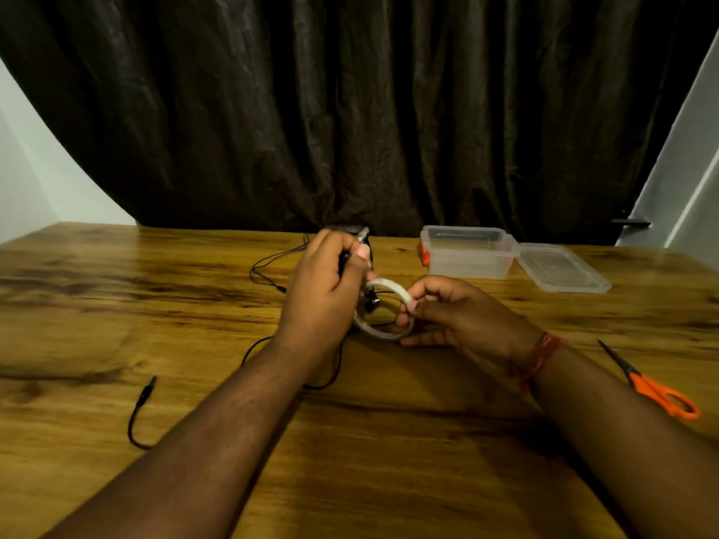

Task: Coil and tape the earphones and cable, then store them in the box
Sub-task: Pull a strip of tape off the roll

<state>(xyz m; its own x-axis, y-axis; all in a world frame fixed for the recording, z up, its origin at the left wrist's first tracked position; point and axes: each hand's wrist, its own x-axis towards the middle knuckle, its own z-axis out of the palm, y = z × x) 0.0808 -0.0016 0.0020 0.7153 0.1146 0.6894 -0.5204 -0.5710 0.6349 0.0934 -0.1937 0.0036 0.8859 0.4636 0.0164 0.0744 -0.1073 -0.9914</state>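
While our left hand (330,282) grips coiled black earphones (371,303) mid-frame, our right hand (447,313) pinches the white tape ring (389,309); taping comes next, needing a freed tape end.

A wooden table (116,305) with dark grain streaks fills the foreground. Orange-handled scissors (657,387) lie near its right edge, blades closed and pointing away. Behind the table hangs a dark, creased curtain (350,110), with pale wall (23,169) on either side.
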